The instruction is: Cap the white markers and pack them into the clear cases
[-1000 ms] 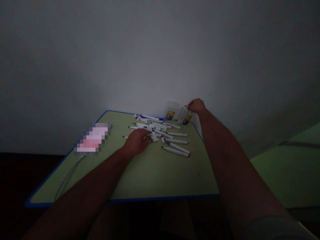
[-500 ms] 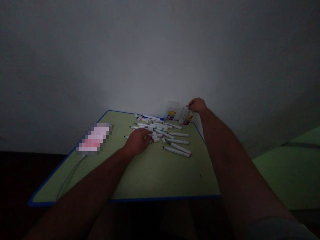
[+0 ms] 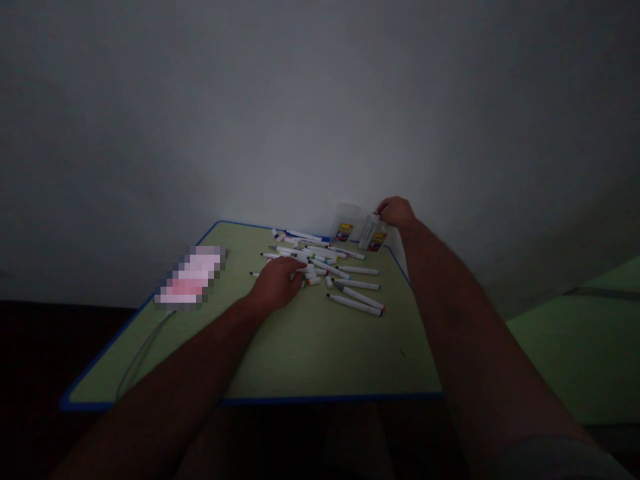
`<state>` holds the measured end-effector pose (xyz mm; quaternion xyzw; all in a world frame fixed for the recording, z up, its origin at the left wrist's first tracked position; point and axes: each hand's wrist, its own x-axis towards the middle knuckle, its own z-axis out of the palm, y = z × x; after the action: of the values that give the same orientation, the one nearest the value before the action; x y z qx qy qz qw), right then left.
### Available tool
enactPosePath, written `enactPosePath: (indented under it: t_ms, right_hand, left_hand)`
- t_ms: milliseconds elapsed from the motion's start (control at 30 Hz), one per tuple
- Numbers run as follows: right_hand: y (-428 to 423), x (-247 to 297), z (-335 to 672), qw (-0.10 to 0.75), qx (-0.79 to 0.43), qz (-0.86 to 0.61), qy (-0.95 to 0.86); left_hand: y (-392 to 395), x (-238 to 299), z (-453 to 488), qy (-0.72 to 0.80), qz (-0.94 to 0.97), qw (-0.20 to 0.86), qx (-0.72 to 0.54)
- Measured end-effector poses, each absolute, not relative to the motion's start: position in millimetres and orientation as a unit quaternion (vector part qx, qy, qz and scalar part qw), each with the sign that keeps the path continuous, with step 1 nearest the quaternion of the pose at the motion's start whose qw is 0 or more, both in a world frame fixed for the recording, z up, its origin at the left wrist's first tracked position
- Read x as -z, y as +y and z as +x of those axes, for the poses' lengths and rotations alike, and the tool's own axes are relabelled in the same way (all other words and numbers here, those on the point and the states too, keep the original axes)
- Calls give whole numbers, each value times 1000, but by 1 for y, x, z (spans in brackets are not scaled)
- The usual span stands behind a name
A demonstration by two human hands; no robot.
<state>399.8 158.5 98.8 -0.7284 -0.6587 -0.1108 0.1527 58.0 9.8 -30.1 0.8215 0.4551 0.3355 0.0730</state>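
Note:
At the back right of the table, my right hand (image 3: 397,212) is closed at the top opening of a clear plastic case (image 3: 376,239) with a yellow and red label. White marker bodies show inside this case, and the fingers pinch the top of a marker there. A second clear case (image 3: 345,227) stands just left of it. My left hand (image 3: 280,280) rests low over the pile, fingers curled together against white marker caps (image 3: 311,269); what they grip is hidden. Several uncapped white markers (image 3: 355,305) lie loose right of that hand.
The pale green table (image 3: 320,360) has a blue edge and stands against a grey wall (image 3: 320,120). On its left lies a blurred-out phone-like device (image 3: 193,277) with a cable (image 3: 143,350) running to the front edge. A small dark mark (image 3: 403,353) is at front right.
Both hands stay nearly in place. My right hand remains at the case top, its fingers slightly lower. The whole view has shifted a little.

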Motion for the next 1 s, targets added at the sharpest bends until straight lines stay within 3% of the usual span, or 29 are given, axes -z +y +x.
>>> enactPosePath:
  t_ms: [1000]
  right_hand:
    - [152, -99, 400, 152, 109, -738, -649]
  left_hand:
    - [10, 32, 57, 450, 821, 60, -345]
